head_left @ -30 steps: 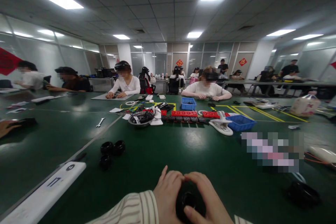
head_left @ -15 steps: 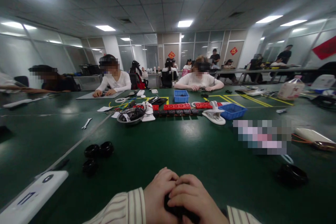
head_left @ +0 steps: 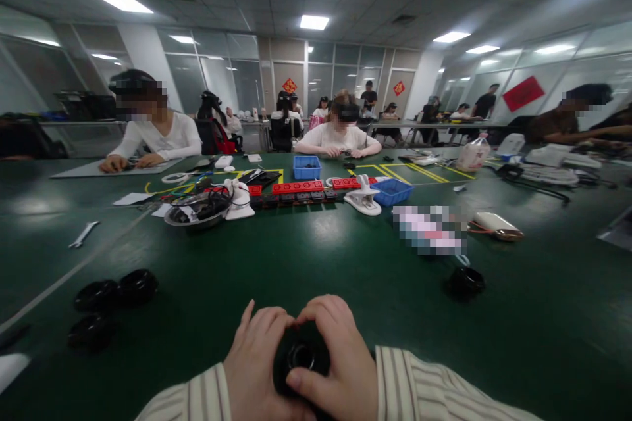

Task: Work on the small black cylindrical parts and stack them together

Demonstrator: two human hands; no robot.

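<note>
Close to the camera, both hands curl around a black round part (head_left: 301, 358) with a glossy ring at its middle. My left hand (head_left: 257, 358) wraps its left side, its little finger sticking out a bit. From the right, my right hand (head_left: 340, 345) grips it with the thumb laid across the near face and the fingers arched over the far rim. The lower edge is hidden by my hands. Several similar glossy black rings lie about: a cluster (head_left: 138, 285) to the left and one black ring (head_left: 465, 283) to the right.
Across the green table (head_left: 326, 263) are a metal bowl of cables (head_left: 192, 218), red power strips (head_left: 297, 187), a white clip stand (head_left: 364, 198), blue bins (head_left: 394, 191) and a wrench (head_left: 83, 235). Co-workers sit on the far side and at the right.
The view has swung right, so the table things sit further left. My right hand has shifted from lying over the black part to its right side, exposing the ring in its middle.
</note>
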